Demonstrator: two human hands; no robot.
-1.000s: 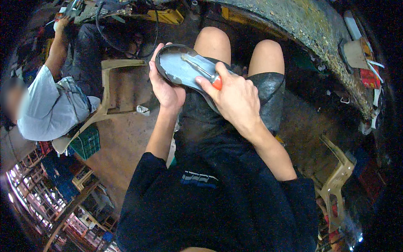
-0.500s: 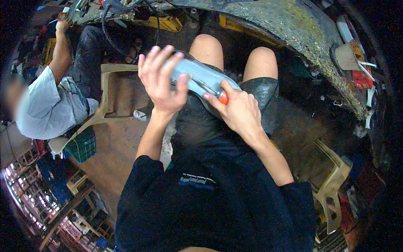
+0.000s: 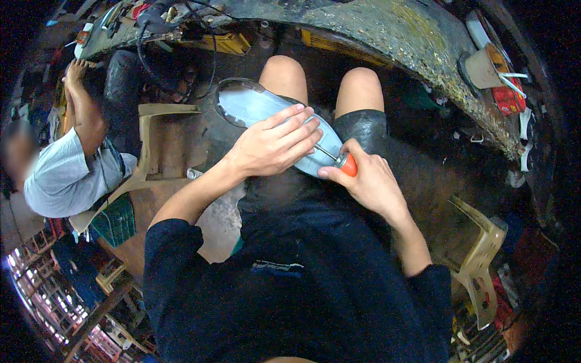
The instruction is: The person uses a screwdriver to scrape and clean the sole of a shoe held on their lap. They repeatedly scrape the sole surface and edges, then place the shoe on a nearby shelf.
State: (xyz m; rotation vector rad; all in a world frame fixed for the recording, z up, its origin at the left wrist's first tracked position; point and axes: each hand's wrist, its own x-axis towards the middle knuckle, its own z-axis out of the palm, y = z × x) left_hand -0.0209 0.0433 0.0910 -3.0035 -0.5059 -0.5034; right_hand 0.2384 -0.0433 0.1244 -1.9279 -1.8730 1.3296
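Observation:
Across my thighs lies a long light blue shoe-sole shape (image 3: 245, 101), its rounded far-left end edged by a dark, notched rim. My left hand (image 3: 271, 144) rests flat over its middle, fingers stretched out side by side. At the near right end, my right hand (image 3: 370, 181) is closed round the short orange handle of a tool (image 3: 347, 164) with a thin metal shaft. That shaft runs along the blue surface toward my left fingers, which hide its tip. My right thumb touches the edge of the blue piece.
A rough, stained workbench (image 3: 417, 42) curves across the far side, bearing a beige pot (image 3: 486, 68) at the right. Another person (image 3: 78, 163) sits at the left. Beside me stand a beige plastic chair (image 3: 145, 142), another chair (image 3: 484, 254) and a green crate (image 3: 116, 221).
My left hand, raised and blurred before, has come down flat onto the blue piece, over the shaft. My right hand keeps its hold on the orange-handled tool. The view has shifted slightly.

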